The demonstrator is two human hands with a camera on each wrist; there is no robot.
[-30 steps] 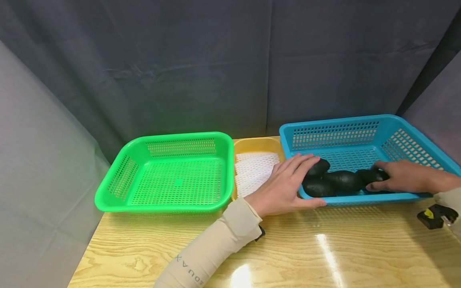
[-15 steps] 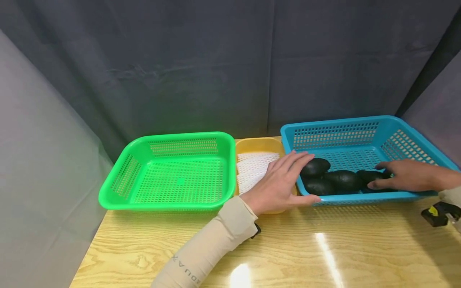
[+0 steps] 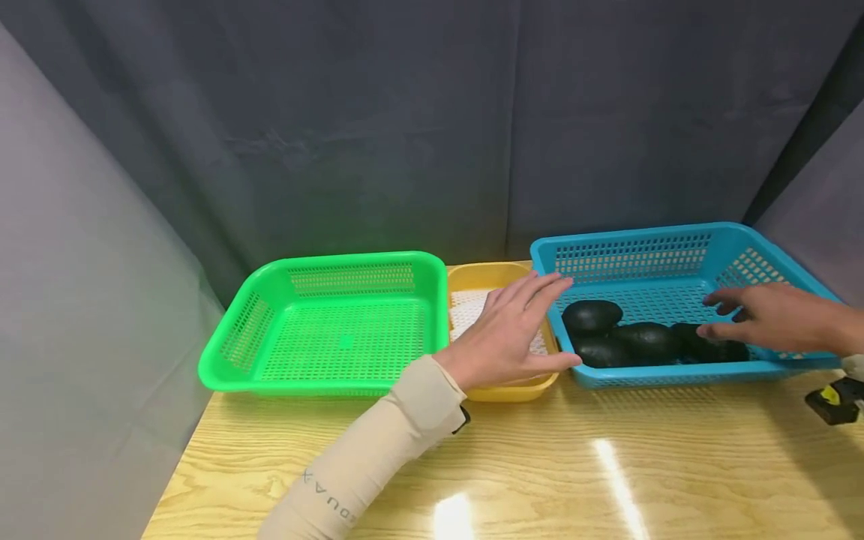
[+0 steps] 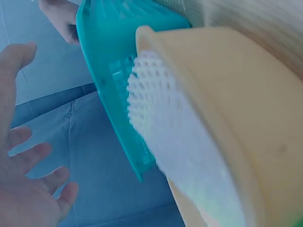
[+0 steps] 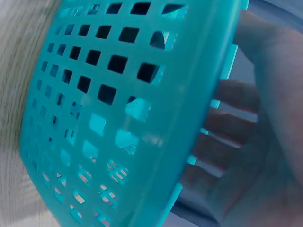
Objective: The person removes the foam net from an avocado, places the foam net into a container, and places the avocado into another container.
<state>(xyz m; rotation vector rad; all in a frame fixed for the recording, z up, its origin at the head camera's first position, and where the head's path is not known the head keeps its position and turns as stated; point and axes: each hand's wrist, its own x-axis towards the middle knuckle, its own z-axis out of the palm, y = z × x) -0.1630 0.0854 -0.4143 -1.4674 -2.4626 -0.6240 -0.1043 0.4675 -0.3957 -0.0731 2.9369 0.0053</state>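
Observation:
Several black avocados [image 3: 646, 342] lie together along the near left side of the blue basket [image 3: 628, 379]. My right hand [image 3: 786, 315] hovers over the rightmost avocado [image 3: 709, 345] with its fingers parted and nothing in them. In the right wrist view the basket's wall hides part of that hand's fingers [image 5: 222, 137]. Spread over the yellow basket [image 3: 516, 393] is my left hand [image 3: 502, 334], holding nothing; its thumb reaches toward the blue basket's left edge. White foam net sleeves [image 4: 170, 127] fill the yellow basket, partly covered by the left hand in the head view.
A green basket [image 3: 324, 388] with bare mesh floor stands left of the yellow one. All three baskets sit in a row on a wooden table [image 3: 526, 465]. Dark cloth [image 3: 371, 135] hangs behind them, and pale panels [image 3: 88, 300] flank both sides.
My right hand has come up off the rightmost avocado, its fingers loosening. My left hand has drawn away to the left from the blue basket's avocados.

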